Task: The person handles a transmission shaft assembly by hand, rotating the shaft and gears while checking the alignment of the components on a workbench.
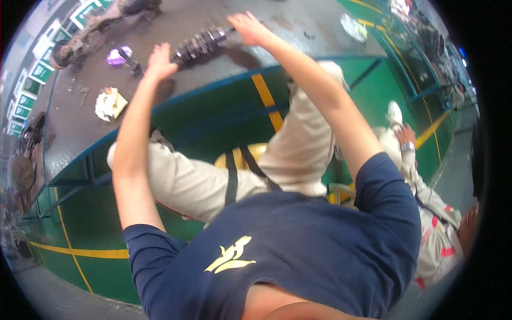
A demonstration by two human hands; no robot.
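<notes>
A dark metal gear shaft, with several toothed rings along it, is held level over the worktable. My left hand is closed at its left end, and my right hand grips the thinner right end. Shadows fall on the tabletop just below the shaft and the right hand, so it seems raised a little. The undersides of my fingers are hidden. Left of my left hand lie a purple packet and a small dark metal part.
A crumpled yellow-white wrapper lies near the table's left front edge. Toward the far left is a long rusty axle-like assembly. A clear plastic bag rests at the right. Beside me on the right sits another person.
</notes>
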